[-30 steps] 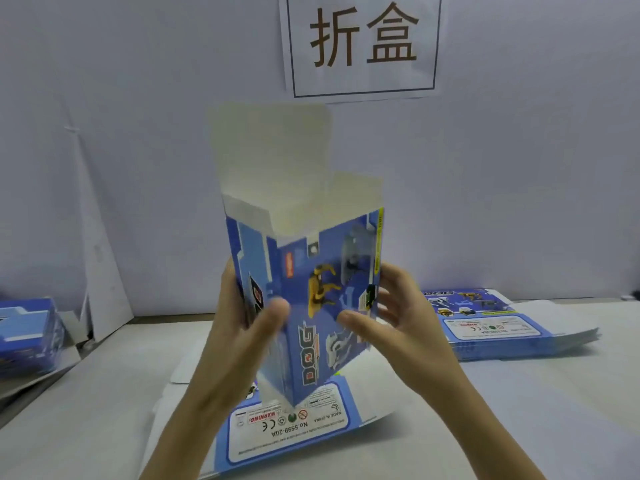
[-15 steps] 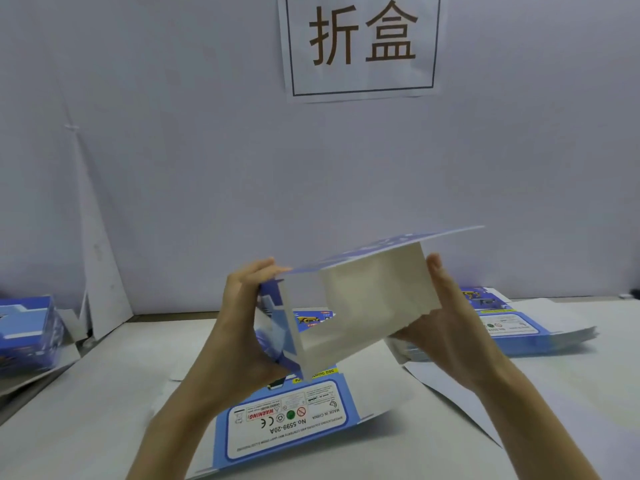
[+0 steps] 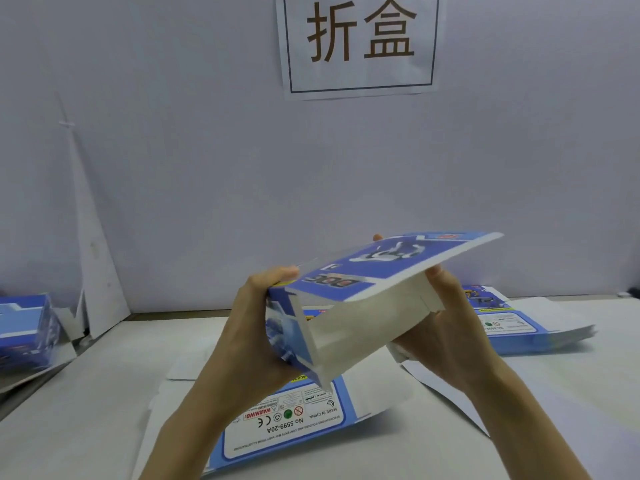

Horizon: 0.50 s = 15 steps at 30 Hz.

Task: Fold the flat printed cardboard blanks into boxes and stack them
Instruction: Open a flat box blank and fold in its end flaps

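A half-formed blue printed box (image 3: pixel 367 275) is held in the air above the table, lying on its side with its white inside facing me. My left hand (image 3: pixel 256 327) grips its left end, fingers curled over the top edge. My right hand (image 3: pixel 446 327) holds the right end from below and behind, fingers round a white flap. A flat printed blank (image 3: pixel 287 420) lies on the table under the box. A pile of flat blanks (image 3: pixel 512 327) lies at the right.
A folded blue box (image 3: pixel 24 327) sits at the far left on a sheet of white card. The white wall with a paper sign (image 3: pixel 360 43) stands close behind. The grey table (image 3: pixel 86 393) runs toward me.
The box was upright with its open top up; it has been tipped onto its side and lowered. Since half a second ago its printed top face has tilted more toward me.
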Available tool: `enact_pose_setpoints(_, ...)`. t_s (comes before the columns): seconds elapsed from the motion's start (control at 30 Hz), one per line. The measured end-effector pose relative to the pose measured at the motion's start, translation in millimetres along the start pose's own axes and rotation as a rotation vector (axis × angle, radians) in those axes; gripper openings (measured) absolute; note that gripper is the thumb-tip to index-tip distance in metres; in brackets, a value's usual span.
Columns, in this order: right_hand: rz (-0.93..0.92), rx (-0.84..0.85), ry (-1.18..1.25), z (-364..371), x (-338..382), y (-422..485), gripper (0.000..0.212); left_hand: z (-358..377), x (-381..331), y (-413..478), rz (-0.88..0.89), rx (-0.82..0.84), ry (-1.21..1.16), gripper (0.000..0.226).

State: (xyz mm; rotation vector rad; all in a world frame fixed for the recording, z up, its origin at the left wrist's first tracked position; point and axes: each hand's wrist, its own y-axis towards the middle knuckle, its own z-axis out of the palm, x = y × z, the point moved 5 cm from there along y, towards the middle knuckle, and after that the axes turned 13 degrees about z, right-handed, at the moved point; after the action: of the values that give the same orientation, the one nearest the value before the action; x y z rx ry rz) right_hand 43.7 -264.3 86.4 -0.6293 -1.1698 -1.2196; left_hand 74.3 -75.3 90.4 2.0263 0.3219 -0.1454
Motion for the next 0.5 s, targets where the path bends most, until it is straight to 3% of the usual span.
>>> enact_pose_setpoints(0.13,-0.053,-0.313,-0.224,-12,-1,-4,0.008,2,1,0,0.041,0.002,0.033,0.093)
enact_pose_setpoints(0.23,-0.105,-0.511,-0.508,-14,4,-4,0.033,-3,0,1,0.038,0.02,0.133,0.093)
enact_pose_setpoints(0.37,0.015,-0.477,-0.685,-12,7,-3,0.029,-7,9,-4,-0.109,0.103,0.079,0.103)
enact_pose_setpoints(0.5,0.101,-0.572,-0.892,-14,9,-6,0.037,-7,16,-10,-0.182,0.135,-0.043,0.107)
